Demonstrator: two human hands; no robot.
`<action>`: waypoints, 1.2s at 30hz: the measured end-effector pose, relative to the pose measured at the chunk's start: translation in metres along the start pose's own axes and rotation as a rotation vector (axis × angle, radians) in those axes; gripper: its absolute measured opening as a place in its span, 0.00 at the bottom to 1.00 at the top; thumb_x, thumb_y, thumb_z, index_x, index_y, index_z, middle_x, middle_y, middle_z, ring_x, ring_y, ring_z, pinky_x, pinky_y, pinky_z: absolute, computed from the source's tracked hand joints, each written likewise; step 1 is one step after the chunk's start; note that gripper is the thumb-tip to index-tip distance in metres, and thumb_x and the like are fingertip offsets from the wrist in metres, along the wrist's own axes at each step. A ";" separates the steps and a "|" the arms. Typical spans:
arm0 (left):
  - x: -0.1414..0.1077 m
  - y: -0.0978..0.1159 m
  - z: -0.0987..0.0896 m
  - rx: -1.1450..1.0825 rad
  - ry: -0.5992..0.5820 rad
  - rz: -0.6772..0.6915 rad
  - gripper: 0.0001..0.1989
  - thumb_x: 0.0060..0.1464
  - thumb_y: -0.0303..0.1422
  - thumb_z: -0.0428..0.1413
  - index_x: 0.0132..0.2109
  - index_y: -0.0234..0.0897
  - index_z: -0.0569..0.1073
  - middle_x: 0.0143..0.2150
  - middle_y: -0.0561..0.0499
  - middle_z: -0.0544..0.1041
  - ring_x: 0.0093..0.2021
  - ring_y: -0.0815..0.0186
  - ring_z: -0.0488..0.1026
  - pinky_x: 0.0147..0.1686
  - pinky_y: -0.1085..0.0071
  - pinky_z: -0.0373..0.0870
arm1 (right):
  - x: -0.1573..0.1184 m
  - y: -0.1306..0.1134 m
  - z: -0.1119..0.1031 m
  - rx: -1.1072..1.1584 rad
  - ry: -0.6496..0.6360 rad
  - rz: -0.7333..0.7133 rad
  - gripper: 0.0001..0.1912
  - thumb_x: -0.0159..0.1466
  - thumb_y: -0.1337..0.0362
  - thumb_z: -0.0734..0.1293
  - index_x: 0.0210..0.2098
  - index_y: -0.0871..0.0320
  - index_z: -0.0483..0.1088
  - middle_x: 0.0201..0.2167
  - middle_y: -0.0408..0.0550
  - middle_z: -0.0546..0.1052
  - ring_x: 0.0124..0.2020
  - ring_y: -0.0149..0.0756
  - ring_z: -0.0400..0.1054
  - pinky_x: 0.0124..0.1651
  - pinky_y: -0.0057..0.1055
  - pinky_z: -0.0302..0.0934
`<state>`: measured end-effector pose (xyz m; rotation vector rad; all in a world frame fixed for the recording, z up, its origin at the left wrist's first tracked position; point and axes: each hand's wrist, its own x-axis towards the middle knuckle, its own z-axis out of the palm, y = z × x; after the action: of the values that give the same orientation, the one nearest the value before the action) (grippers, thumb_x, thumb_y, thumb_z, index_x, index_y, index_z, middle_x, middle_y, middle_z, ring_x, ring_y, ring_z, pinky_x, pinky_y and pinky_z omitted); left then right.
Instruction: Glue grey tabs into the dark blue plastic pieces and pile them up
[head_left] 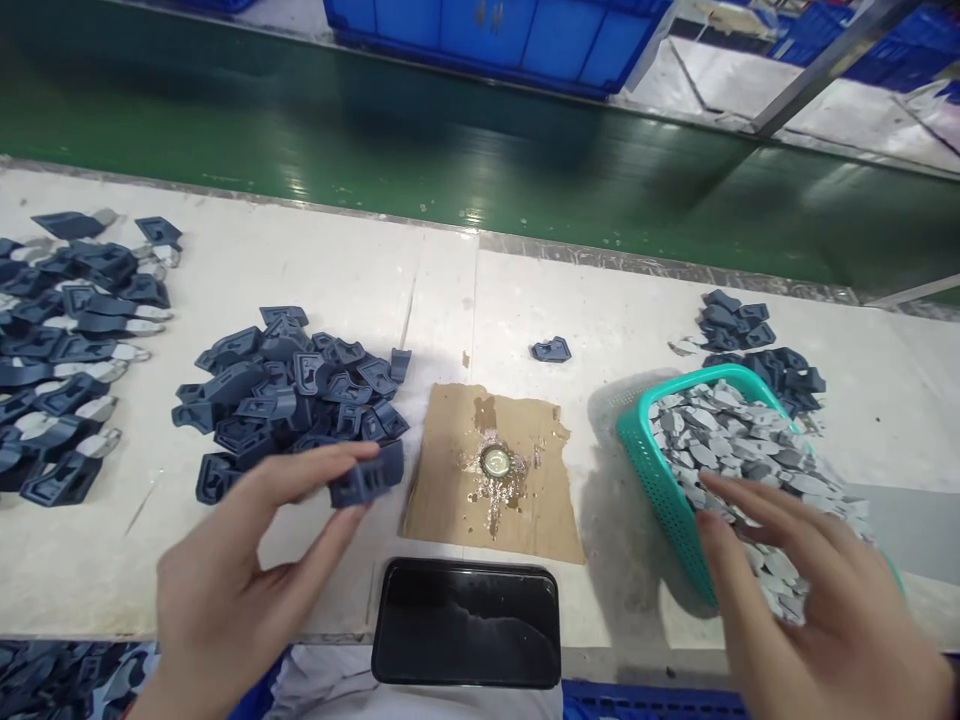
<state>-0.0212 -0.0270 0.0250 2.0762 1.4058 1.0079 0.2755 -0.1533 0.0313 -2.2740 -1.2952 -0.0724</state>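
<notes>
My left hand (pixel 247 570) pinches a dark blue plastic part (pixel 367 475) between thumb and fingertips, just in front of a heap of similar dark blue parts (pixel 277 390). My right hand (pixel 810 590) is over the near side of a teal basket (pixel 660 520) full of small grey leaf-shaped pieces (pixel 720 430). Its thumb and forefinger are apart, with no piece visible between them. Between the hands lies a cardboard sheet (pixel 442 500) with a small round cap (pixel 496 462) of clear liquid, wet splashes around it.
A black phone (pixel 466 622) lies at the front edge. One loose blue part (pixel 551 349) sits behind the cardboard. Joined blue-and-grey pieces (pixel 67 350) are spread at left; more blue parts (pixel 750 340) lie behind the basket. A green belt (pixel 375 150) and blue crate (pixel 495 40) are beyond.
</notes>
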 end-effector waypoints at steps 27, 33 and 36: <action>-0.023 0.004 0.037 -0.910 -0.349 -0.689 0.11 0.66 0.40 0.60 0.52 0.46 0.82 0.50 0.48 0.84 0.52 0.59 0.82 0.51 0.70 0.81 | 0.014 -0.045 0.018 1.234 -0.494 0.433 0.07 0.62 0.55 0.76 0.34 0.50 0.83 0.29 0.47 0.78 0.25 0.31 0.70 0.27 0.25 0.70; -0.026 0.000 0.041 -0.903 -0.361 -0.606 0.15 0.65 0.35 0.62 0.57 0.52 0.79 0.57 0.50 0.79 0.56 0.60 0.79 0.56 0.70 0.78 | 0.022 -0.054 0.042 1.424 -0.697 0.657 0.09 0.60 0.59 0.79 0.40 0.50 0.83 0.27 0.45 0.78 0.24 0.27 0.70 0.27 0.18 0.69; -0.025 0.000 0.042 -0.892 -0.379 -0.554 0.12 0.64 0.32 0.63 0.53 0.52 0.81 0.54 0.53 0.78 0.52 0.66 0.79 0.53 0.76 0.77 | 0.023 -0.052 0.050 1.422 -0.671 0.655 0.07 0.60 0.57 0.79 0.38 0.49 0.82 0.23 0.43 0.76 0.21 0.23 0.67 0.24 0.16 0.65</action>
<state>0.0058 -0.0485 -0.0103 1.0644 0.9718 0.7416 0.2352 -0.0907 0.0157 -1.2619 -0.3893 1.4271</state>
